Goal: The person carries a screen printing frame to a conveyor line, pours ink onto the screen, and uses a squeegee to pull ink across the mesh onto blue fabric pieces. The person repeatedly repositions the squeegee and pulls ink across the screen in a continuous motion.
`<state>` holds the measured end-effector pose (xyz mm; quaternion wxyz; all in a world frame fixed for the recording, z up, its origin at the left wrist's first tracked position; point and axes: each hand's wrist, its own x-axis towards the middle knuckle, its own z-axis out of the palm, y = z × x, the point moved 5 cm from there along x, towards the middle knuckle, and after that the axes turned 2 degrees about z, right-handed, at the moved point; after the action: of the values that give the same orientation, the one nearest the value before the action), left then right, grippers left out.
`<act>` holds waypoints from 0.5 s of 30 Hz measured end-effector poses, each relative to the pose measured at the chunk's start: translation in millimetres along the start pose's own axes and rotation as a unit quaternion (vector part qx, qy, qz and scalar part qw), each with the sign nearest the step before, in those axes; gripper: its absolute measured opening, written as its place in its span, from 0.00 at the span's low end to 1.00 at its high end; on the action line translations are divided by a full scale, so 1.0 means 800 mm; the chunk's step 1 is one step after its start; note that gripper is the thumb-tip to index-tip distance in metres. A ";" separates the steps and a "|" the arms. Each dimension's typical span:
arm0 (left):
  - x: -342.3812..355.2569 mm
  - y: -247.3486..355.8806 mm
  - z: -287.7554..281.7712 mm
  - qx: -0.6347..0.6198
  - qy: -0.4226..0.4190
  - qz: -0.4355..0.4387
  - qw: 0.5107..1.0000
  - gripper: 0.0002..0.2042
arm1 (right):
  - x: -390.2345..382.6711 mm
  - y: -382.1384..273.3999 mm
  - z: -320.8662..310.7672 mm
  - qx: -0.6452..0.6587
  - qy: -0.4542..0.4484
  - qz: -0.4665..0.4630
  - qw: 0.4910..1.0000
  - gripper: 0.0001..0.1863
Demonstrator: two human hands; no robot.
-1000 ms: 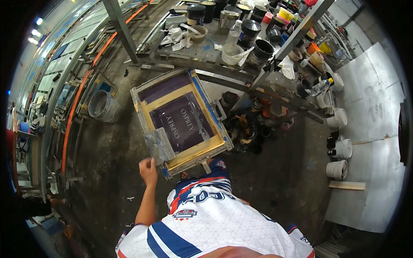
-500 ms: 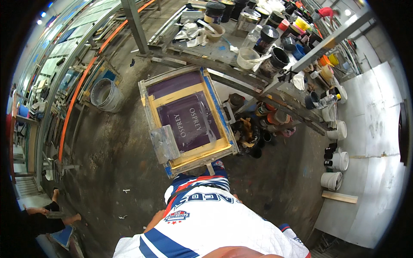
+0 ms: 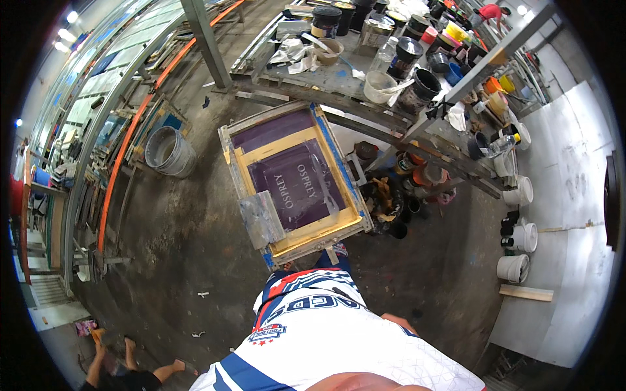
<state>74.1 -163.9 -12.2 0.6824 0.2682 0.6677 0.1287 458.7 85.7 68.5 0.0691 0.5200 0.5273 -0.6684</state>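
floor (image 3: 189, 254): dark, stained | pale panels (image 3: 564, 280): right | table (image 3: 319, 78): ahead | lamps (image 3: 66, 34): lit, upper left

Screen frame aslant, with a smeared plate on its lower-left corner

The screen frame (image 3: 287, 176) is a worn, grey-beige rectangle facing upward, its long sides slanting from upper left to lower right. It sits above the floor (image 3: 182, 238), near the counter (image 3: 306, 79); what bears its weight is hidden. Yellow bands border a dark purple mesh field with two lines of pale lettering, and another purple strip shows beyond the upper band. A greyish, glossy smear streaks the field's right part. Blue tape runs along the right side. The grey plate (image 3: 262, 219), flat, roughly rectangular and blotched, lies across the left edge, overhanging it and covering the field's lower-left corner.
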 end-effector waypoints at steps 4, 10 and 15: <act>0.001 -0.002 -0.007 0.000 -0.029 -0.004 1.000 0.16 | -0.001 -0.033 -0.004 -0.168 -0.060 -0.040 0.983 0.24; 0.000 -0.006 -0.026 0.008 -0.116 -0.023 0.993 0.16 | -0.005 -0.021 -0.006 -0.201 -0.118 0.036 0.972 0.27; 0.021 -0.007 -0.056 -0.018 -0.143 -0.045 0.989 0.16 | 0.017 -0.007 -0.001 -0.152 -0.139 -0.054 0.977 0.31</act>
<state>30.2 -151.0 -27.9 0.7805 0.2418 0.5722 0.0702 449.3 95.2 61.7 0.1835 0.3768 0.6349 -0.6490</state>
